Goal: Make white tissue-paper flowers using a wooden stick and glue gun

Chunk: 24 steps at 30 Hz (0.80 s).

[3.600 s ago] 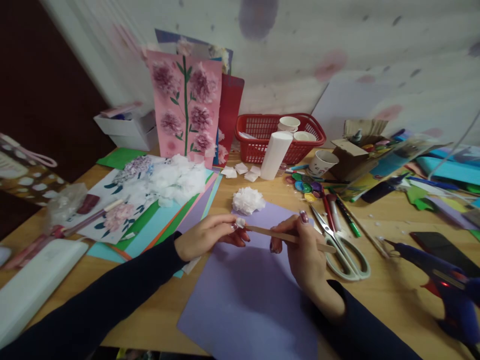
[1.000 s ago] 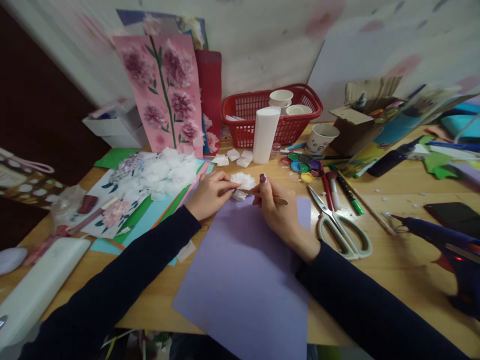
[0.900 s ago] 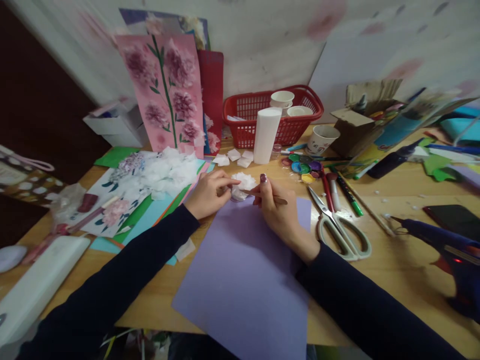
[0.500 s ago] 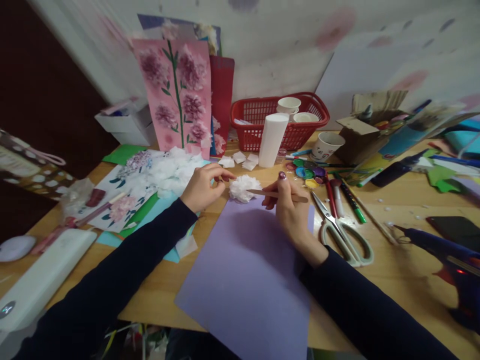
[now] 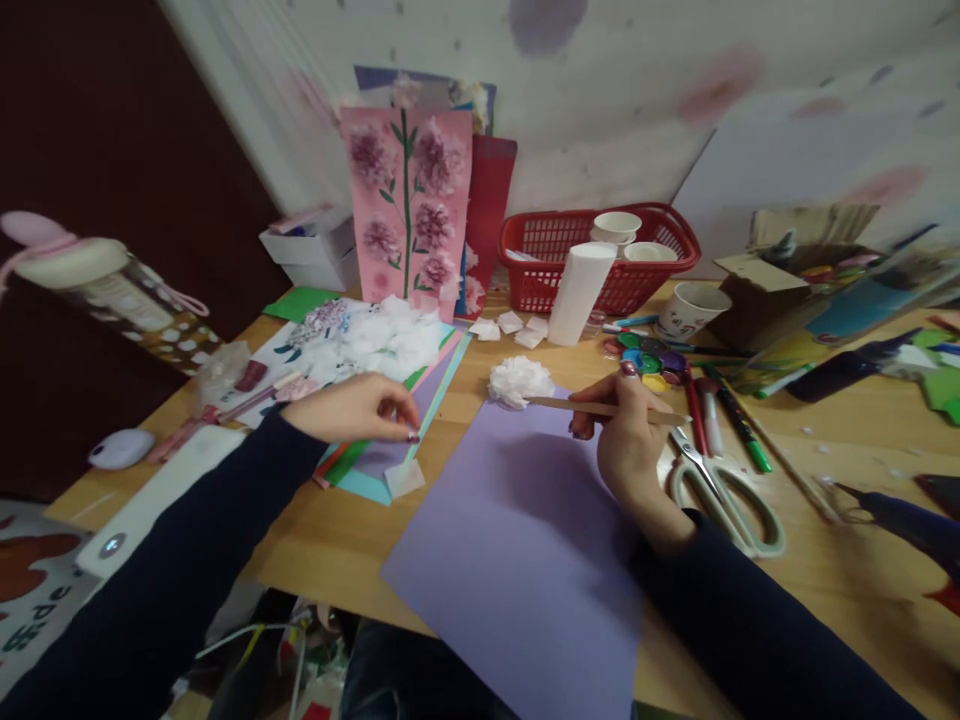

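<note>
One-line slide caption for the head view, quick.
Right hand holding a flat brown stick by a ruffled white puff, left hand over coloured sheets.

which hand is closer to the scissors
Right. The right hand is close beside the scissors; the left hand is across the purple sheet from them, over the coloured papers.

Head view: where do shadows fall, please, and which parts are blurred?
In the head view, a soft shadow lies on the purple paper sheet near the bare right hand; the same head view shows the blotched white wall smeared at upper left, and the dark-blue glue gun soft near the right edge.
</note>
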{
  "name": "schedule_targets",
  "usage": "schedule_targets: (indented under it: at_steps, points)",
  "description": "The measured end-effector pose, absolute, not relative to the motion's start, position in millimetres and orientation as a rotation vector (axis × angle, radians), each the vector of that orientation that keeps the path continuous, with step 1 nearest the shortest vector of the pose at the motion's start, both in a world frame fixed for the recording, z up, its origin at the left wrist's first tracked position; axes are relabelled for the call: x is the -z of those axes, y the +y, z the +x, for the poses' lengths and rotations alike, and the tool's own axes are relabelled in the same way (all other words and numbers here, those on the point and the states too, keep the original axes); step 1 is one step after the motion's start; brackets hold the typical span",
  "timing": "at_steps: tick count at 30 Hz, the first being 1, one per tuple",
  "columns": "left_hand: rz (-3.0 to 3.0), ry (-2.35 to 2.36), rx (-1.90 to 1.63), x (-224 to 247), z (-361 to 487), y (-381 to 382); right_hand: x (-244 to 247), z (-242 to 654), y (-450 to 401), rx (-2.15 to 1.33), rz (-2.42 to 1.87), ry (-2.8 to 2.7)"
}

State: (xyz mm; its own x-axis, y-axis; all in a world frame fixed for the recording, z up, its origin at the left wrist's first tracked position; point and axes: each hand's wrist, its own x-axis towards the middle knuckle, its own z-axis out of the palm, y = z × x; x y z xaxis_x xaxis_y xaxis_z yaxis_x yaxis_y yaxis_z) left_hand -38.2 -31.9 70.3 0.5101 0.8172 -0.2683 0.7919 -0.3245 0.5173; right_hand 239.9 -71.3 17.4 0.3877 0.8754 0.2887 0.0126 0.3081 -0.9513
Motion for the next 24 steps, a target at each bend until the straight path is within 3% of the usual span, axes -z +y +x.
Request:
schedule_targets:
  at_steps: [5,19,24]
  points:
    - [2.14,1.411,0.146,-56.5,-46.7,-66.3,-16.8,237.7,-74.5,-0.747,-1.093,-1.051]
    - [2.148,1.304,0.004,-48.5,-46.7,-83.5,-16.9,243.8,-78.9,-0.601,-1.128,-1.105]
    - [1.855,1.294,-0.192,-54.0,-41.4,-74.5,-14.4,245.6,-75.7,-0.574,-1.107,-1.051]
